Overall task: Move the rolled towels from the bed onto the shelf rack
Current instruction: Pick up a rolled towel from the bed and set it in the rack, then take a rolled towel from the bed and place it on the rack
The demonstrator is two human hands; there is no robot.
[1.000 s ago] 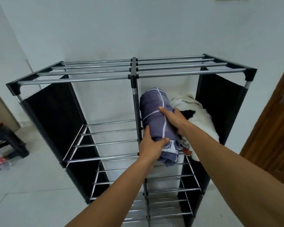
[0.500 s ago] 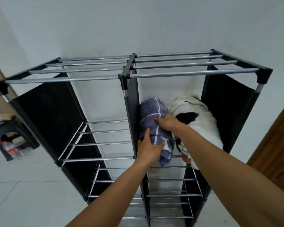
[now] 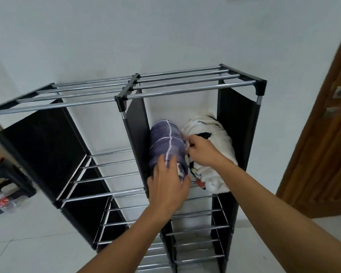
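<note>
Head view, shelf rack (image 3: 187,91) right compartment holds purple towel (image 3: 166,146), white towel (image 3: 215,154), left hand (image 3: 166,187) flat open, right hand (image 3: 202,152) pinching purple towel.

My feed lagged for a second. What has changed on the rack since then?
The purple towel has been pushed deeper into the right-hand bay, against the divider. The right hand slid off its top into the gap beside the white towel. The left hand still presses the near end. The white towel and rack stayed put.
</note>
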